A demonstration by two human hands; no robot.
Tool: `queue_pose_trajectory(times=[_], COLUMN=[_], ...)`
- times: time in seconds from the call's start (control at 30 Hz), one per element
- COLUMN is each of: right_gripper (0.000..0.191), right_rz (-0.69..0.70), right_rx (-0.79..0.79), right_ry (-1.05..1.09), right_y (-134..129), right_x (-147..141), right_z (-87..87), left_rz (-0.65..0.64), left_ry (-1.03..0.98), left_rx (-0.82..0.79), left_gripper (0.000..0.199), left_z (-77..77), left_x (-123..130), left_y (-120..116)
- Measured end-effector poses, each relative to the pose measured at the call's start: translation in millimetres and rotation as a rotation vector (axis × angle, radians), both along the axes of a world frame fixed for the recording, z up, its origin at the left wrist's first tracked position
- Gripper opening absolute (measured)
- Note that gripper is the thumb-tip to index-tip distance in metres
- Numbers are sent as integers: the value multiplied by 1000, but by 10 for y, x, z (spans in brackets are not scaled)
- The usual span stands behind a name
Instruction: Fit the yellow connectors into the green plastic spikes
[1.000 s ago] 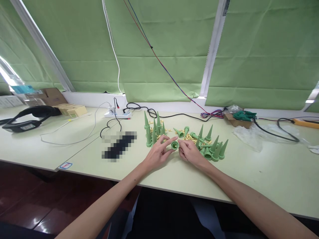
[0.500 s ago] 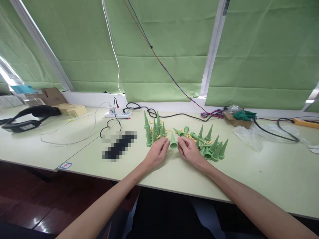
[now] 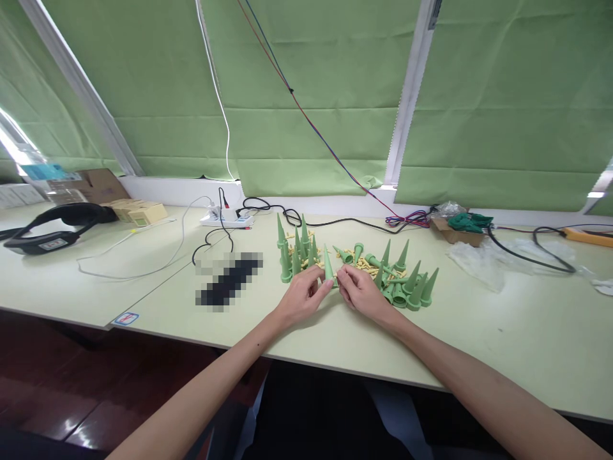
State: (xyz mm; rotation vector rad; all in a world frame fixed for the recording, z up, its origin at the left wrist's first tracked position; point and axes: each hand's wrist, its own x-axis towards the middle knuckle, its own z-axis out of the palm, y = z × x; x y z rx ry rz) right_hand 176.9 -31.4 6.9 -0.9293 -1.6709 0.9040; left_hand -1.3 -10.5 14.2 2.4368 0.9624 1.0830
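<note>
Between my two hands a green plastic cone spike (image 3: 328,263) stands point up, tilted slightly. My left hand (image 3: 301,297) is closed on it near its base, thumb in front. My right hand (image 3: 361,291) is pinched at the cone's right side, a bit of a small yellow peg (image 3: 336,275) showing at its fingertips. Behind my left hand, several upright green spikes (image 3: 286,263) stand in a group with yellow pegs among them. Beyond and beside my right hand lies a pile of green spikes (image 3: 412,281), some upright, some on their sides, mixed with loose yellow pegs (image 3: 368,268).
A power strip (image 3: 225,218) with black cables lies at the back. At left are a black headset (image 3: 57,230) and small yellow boxes (image 3: 138,212). A cardboard box (image 3: 457,233) and clear plastic bags (image 3: 479,263) lie at right. The table's front edge (image 3: 335,370) runs below my forearms.
The cone has turned more upright, its open base no longer facing me. My left fingers have closed on it, and my right hand has moved slightly left to its side.
</note>
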Motion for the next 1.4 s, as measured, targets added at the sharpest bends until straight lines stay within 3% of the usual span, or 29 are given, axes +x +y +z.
queue_pose_trajectory(times=[0.67,1.1,1.4], right_gripper=[55,44,42], right_rz=[-96,-127,10], right_rx=[-57,-49,-25], right_ry=[-71,93,117], right_y=[52,41,9], right_x=[-2,8,-8], right_z=[-29,-27,-7], left_rz=[-58,79,-5], left_ry=[28,-46,8], left_rx=[37,-89,-78], left_gripper=[20,22,40], left_z=[-55,-88,-25], left_x=[-22,4,-1], left_y=[-4,33,39])
